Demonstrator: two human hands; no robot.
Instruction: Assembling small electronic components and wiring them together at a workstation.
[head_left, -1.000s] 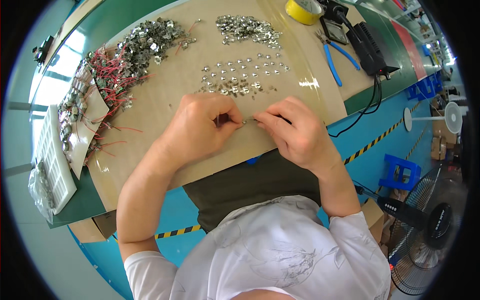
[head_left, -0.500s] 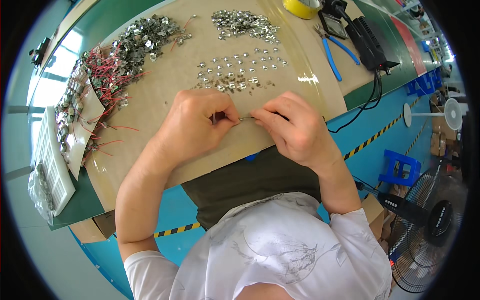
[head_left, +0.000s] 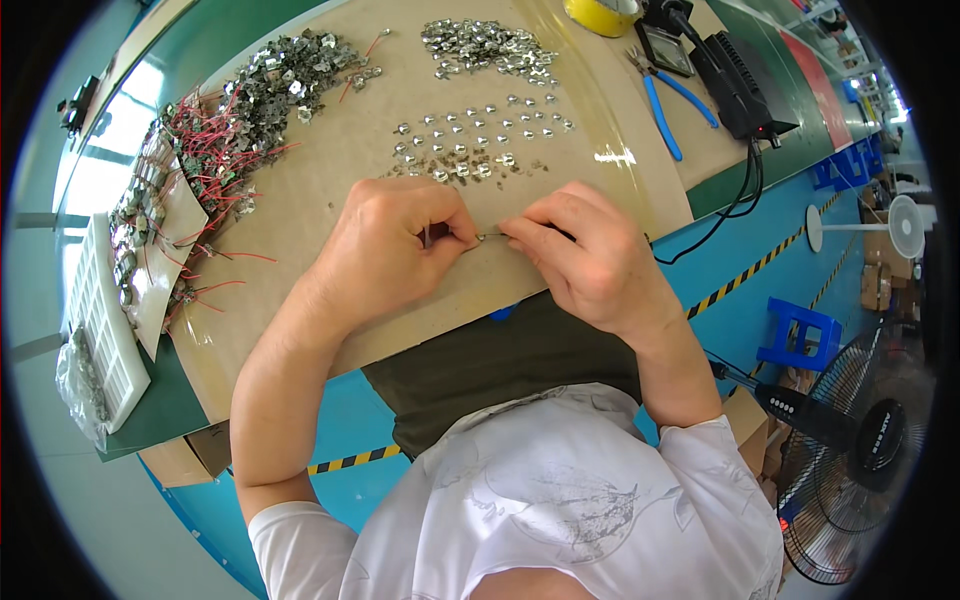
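Note:
Above the near part of the brown board (head_left: 300, 200), my two hands face each other, fingertips a short gap apart. My left hand (head_left: 395, 240) is closed in a pinch on a small shiny metal piece (head_left: 482, 238), mostly covered by the fingertips. A thin wire-like strand (head_left: 493, 235) spans the gap, and my right hand (head_left: 590, 255) pinches its other end. Just beyond the fingers, small silvery metal parts (head_left: 460, 142) lie in loose rows, with brownish specks around the nearest ones.
A heap of metal parts (head_left: 488, 50) lies farther back. At left are a pile of metal pieces with red wires (head_left: 225, 120), a white tray (head_left: 105, 330) and a plastic bag (head_left: 80, 385). Blue-handled pliers (head_left: 660, 110), yellow tape (head_left: 605, 12) and a black corded device (head_left: 735, 90) sit at back right.
Both hands hold almost the same pose, fingertips pinched on the small piece and strand. Nothing on the board has visibly moved.

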